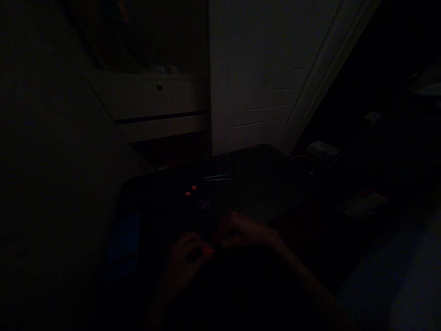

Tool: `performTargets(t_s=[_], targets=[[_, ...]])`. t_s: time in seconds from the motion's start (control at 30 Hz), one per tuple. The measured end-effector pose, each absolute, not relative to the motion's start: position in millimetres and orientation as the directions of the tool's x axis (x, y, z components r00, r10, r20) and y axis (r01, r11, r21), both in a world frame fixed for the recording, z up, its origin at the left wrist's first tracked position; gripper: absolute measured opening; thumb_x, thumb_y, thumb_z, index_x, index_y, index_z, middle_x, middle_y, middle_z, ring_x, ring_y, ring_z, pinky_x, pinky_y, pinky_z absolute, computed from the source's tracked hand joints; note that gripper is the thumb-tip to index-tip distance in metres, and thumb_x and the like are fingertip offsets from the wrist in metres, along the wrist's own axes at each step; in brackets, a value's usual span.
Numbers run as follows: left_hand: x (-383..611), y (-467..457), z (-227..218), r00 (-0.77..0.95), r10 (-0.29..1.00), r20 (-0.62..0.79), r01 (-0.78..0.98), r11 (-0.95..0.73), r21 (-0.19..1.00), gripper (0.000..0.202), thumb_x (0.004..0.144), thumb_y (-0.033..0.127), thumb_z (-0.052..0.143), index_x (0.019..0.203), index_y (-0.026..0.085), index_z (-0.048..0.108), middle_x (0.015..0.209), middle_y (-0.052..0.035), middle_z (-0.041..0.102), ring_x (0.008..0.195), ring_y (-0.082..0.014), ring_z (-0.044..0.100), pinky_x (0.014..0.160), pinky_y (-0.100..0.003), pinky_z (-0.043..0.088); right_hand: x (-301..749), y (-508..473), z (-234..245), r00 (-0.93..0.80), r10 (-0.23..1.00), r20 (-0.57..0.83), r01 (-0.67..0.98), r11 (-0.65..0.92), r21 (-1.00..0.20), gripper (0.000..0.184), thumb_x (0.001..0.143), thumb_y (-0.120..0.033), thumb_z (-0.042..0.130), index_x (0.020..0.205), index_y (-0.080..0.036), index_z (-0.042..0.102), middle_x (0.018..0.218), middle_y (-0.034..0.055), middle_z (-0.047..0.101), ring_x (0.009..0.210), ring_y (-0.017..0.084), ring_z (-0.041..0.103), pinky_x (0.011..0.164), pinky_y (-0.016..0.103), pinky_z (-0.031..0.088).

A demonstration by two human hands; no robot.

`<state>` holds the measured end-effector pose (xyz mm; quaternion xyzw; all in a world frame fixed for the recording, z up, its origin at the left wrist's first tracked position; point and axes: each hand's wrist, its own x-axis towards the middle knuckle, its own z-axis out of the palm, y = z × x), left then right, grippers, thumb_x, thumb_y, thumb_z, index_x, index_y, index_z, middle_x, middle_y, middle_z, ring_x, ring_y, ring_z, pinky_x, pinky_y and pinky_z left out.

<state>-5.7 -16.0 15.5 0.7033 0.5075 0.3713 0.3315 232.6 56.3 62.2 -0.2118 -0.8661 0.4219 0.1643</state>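
The light is very dim. Low in the middle, my left hand [184, 257] pinches a small orange-red piece [207, 251] between thumb and fingertips. Close against it on the right is my right hand [243, 230], its fingers curled together beside the piece; whatever they grip is lost in shadow. Beyond the hands, a small dark purple piece [204, 204] lies on the black table [255, 184]. Two little orange pieces, one round [194, 187] and one more square [188, 193], rest just past it.
Two thin pale sticks [216, 177] lie toward the table's far side. At the left edge is a flat bluish rectangle [124, 243]. A drawer unit [155, 99] and a pale panelled door [258, 78] stand behind. A whitish box [323, 149] sits beyond the right side.
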Motion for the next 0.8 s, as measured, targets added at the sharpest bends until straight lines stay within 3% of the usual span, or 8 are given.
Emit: performTargets(t_s=[0.8], targets=[[-4.4,-16.8,18.1,0.212,0.955,0.207,0.467,-0.285,0.837,0.002,0.079,0.028,0.082,0.079,0.026,0.083,0.082,-0.0019,0.075,0.078,-0.0196,0.072,0.072,-0.030,0.056,231.8,56.1,54.4,-0.838,0.531,0.123,0.192,0.498,-0.846,0.016,0.092,-0.013,0.072,0.102,-0.014,0.084,0.090,0.0034,0.076,0.078,0.015,0.068,0.076,0.024,0.048]])
